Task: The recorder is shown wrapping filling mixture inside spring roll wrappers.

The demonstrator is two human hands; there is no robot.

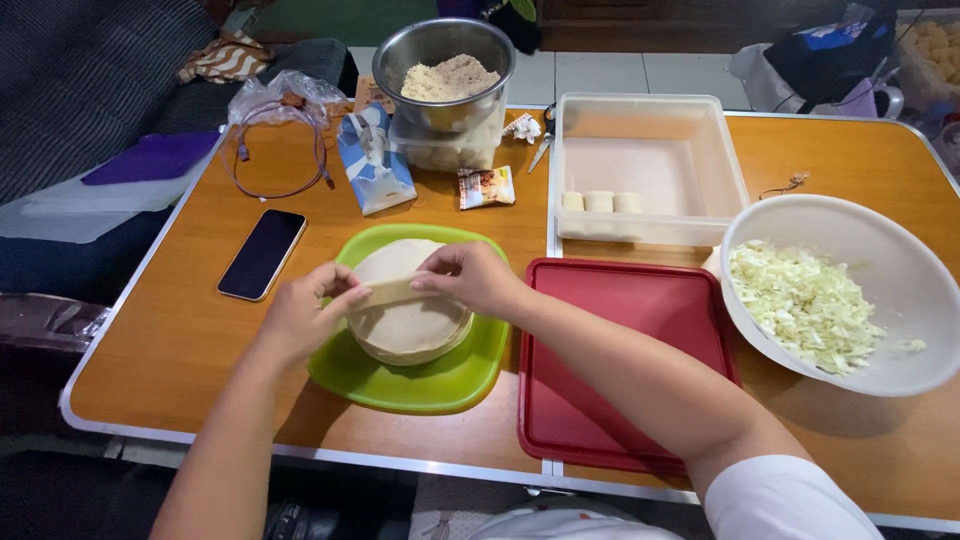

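Head view: the left hand (300,318) and right hand (470,277) each pinch one end of a folded wrapper (392,292), its long axis running left to right between them, directly over the wrapper stack (410,325) on the green plate (440,385). Right of the plate on the bench (180,340) lie a red tray (610,400) and a bowl of shredded cabbage (810,305); a clear tub (650,165) with three rolls sits behind.

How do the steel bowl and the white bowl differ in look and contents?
The steel bowl is shiny metal; the white bowl is matte and wider. The steel bowl holds tan crumbs and sits on a container at the far edge; the white bowl holds chopped cabbage and rests on the table at the right. Both are round and part-filled.
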